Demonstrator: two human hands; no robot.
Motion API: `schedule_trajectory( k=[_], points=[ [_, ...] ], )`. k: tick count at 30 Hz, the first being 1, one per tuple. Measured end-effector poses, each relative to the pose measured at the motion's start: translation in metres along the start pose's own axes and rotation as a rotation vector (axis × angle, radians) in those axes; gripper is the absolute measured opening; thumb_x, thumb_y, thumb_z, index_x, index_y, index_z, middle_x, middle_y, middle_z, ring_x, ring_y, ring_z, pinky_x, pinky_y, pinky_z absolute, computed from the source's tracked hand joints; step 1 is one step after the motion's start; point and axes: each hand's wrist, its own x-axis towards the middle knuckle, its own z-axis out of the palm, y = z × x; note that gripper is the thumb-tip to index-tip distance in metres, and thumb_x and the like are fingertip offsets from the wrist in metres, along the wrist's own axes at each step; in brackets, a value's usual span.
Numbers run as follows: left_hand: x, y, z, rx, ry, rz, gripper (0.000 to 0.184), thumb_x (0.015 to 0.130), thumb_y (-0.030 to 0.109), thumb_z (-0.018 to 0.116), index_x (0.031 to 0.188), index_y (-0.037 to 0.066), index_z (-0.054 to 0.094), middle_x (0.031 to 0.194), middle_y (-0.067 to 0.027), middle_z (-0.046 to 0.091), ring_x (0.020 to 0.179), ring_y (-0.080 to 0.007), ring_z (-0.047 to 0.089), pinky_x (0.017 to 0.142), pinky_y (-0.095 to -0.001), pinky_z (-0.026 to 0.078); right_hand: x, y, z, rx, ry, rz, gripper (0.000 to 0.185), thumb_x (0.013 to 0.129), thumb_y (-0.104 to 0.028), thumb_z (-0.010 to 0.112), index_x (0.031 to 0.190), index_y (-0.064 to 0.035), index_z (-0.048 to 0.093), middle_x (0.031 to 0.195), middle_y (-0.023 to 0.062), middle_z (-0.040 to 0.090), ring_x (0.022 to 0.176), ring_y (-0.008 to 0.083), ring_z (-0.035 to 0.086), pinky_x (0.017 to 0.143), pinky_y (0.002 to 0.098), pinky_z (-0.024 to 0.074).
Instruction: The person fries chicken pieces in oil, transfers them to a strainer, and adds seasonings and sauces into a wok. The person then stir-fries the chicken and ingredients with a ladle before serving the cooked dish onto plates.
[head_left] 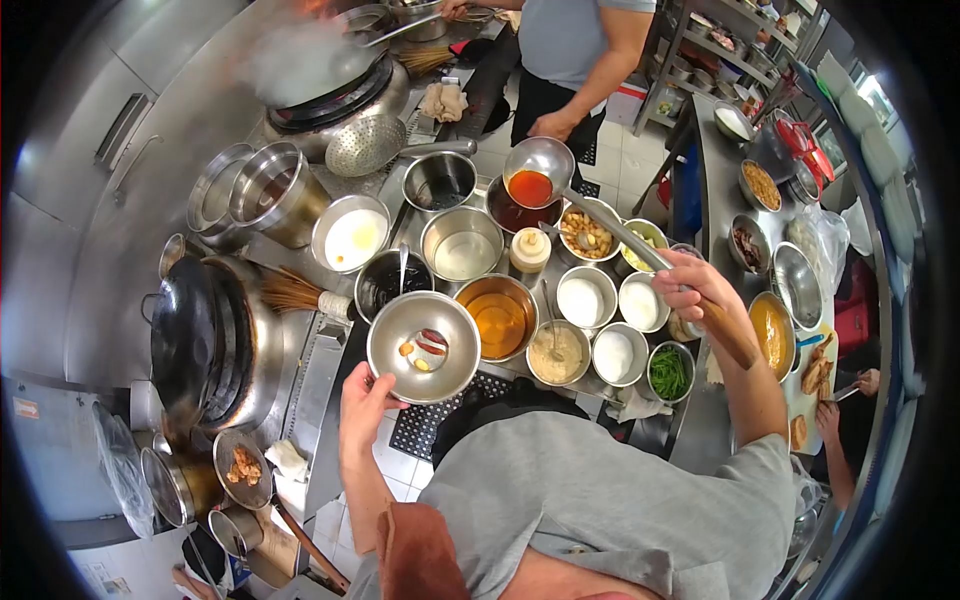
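Note:
My left hand (366, 405) grips the rim of a steel mixing bowl (455, 372). Inside the bowl lie a few small dark red pieces and some pale yellow bits, too small to name for sure. My right hand (697, 290) is wrapped round the long handle of a steel ladle (541, 158). Red-orange liquid (530, 189) sits in the ladle's cup, which hangs above a pot of dark red liquid (508, 212). Between bowl and ladle stand a pot of amber liquid (496, 318), a pot of clear liquid (462, 245) and a squeeze bottle (530, 250).
Containers of white powder (580, 300), chopped greens (670, 372) and nuts (590, 232) crowd the counter. A blackened wok (185, 345) stands on the left; another wok (310, 75) steams at the back. A co-worker (575, 45) stands opposite; another person's hands (830, 415) work at the right.

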Motion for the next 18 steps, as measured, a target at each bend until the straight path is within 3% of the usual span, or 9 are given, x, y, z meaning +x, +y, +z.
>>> schedule_trajectory(
  k=[2,5,11,15,17,18],
  points=[
    [0.01,0.004,-0.004,-0.005,0.001,0.025,0.018,0.087,0.008,0.056,0.101,-0.003,0.055,0.086,-0.01,0.062,0.065,-0.0152,0.064,0.054,-0.0253,0.055,0.001,0.005,-0.009,0.202,-0.055,-0.011,0.006,0.094,-0.005,0.046,0.098,-0.0081,0.042,0.069,-0.0024,0.041,0.042,-0.0006,0.037,0.029,0.0155,0.0306],
    [0.037,0.012,-0.004,0.002,0.005,0.068,0.023,0.086,0.01,0.057,0.106,-0.003,0.056,0.087,-0.0096,0.062,0.065,-0.015,0.064,0.053,-0.0253,0.054,-0.006,0.002,0.0,0.323,-0.231,0.003,0.006,0.095,-0.006,0.046,0.092,-0.0085,0.04,0.068,-0.0026,0.039,0.042,-0.001,0.037,0.028,0.0153,0.0306],
    [0.127,0.049,0.048,0.079,-0.081,0.102,0.026,0.087,0.011,0.057,0.109,-0.002,0.056,0.095,-0.0114,0.063,0.07,-0.0175,0.065,0.059,-0.0267,0.058,-0.034,-0.021,0.028,0.481,-0.274,0.054,0.009,0.097,-0.007,0.041,0.105,-0.0032,0.042,0.069,-0.0014,0.037,0.042,-0.0011,0.037,0.029,0.0151,0.034],
    [0.201,0.043,0.111,-0.272,-0.193,0.104,0.023,0.084,0.003,0.055,0.106,-0.005,0.052,0.099,-0.0137,0.059,0.081,-0.0216,0.064,0.07,-0.0323,0.059,-0.059,-0.039,0.059,0.428,-0.312,0.034,0.025,0.095,-0.005,0.04,0.119,0.0003,0.038,0.073,0.0013,0.038,0.043,0.0,0.038,0.03,0.0166,0.0358],
    [0.207,0.048,0.139,-0.504,-0.188,0.091,0.022,0.083,-0.002,0.054,0.104,-0.005,0.048,0.1,-0.0146,0.058,0.086,-0.0247,0.063,0.075,-0.0366,0.06,-0.071,-0.046,0.084,0.438,-0.327,0.013,0.044,0.097,-0.003,0.034,0.139,0.0038,0.025,0.076,0.005,0.037,0.047,0.0054,0.044,0.034,0.0207,0.0394],
    [0.208,0.048,0.145,-0.587,-0.191,0.106,0.021,0.083,-0.003,0.053,0.104,-0.004,0.047,0.101,-0.0148,0.057,0.084,-0.0251,0.063,0.074,-0.0369,0.06,-0.072,-0.049,0.095,0.382,-0.33,0.008,0.046,0.096,-0.002,0.034,0.14,0.0032,0.023,0.076,0.0051,0.037,0.045,0.0051,0.042,0.032,0.0211,0.0379]
  ],
)
